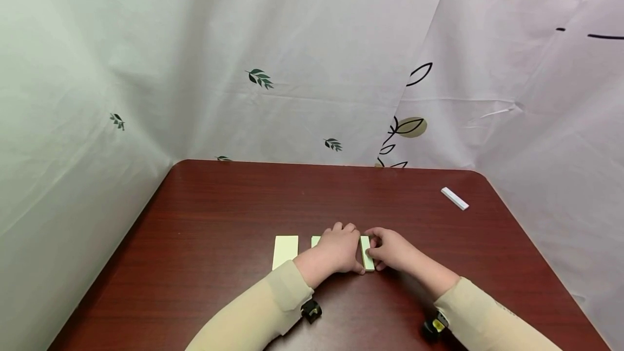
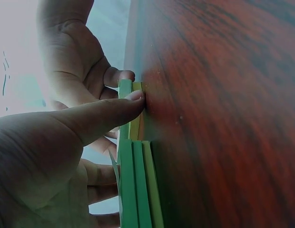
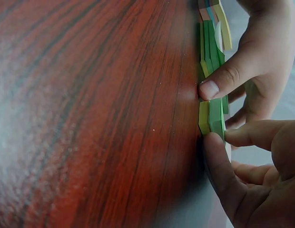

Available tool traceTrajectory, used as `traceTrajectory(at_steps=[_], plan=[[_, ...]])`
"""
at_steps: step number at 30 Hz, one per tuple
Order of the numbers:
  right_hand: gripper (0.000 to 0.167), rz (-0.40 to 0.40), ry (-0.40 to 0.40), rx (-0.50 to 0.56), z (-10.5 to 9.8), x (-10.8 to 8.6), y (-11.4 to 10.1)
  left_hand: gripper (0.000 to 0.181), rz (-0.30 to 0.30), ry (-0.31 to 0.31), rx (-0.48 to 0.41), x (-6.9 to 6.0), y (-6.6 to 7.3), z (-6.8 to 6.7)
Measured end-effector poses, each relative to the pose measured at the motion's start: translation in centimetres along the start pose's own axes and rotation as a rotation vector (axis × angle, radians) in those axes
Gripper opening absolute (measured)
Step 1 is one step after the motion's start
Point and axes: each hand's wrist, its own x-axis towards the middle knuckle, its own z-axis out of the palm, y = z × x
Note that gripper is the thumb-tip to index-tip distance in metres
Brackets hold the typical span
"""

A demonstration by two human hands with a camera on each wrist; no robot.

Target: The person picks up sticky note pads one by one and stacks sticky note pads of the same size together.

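A narrow stack of sticky notes (image 1: 366, 253), pale green over yellow at its side, lies between my hands on the table. My right hand (image 1: 396, 251) pinches its right edge with thumb and fingertips. My left hand (image 1: 337, 248) arches over a wider sticky note stack (image 2: 140, 190), green layers above a yellow one, and hides most of it in the head view. The left thumb (image 3: 223, 83) and forefinger reach the narrow stack's near and far ends at its left side. Further left lies a pale yellow sticky note stack (image 1: 285, 249), touched by neither hand.
A small white bar (image 1: 455, 198) lies at the back right of the dark red wooden table (image 1: 234, 194). White leaf-print cloth (image 1: 302, 69) hangs behind the table and along both sides. Dark devices sit at both wrists.
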Motion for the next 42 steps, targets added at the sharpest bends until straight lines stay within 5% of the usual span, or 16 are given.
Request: traceTrajectory(at_steps=[42], plan=[[0.043, 0.017, -0.003, 0.014, 0.06, -0.03, -0.29, 0.080, 0.023, 0.019, 0.004, 0.04, -0.01, 0.02]])
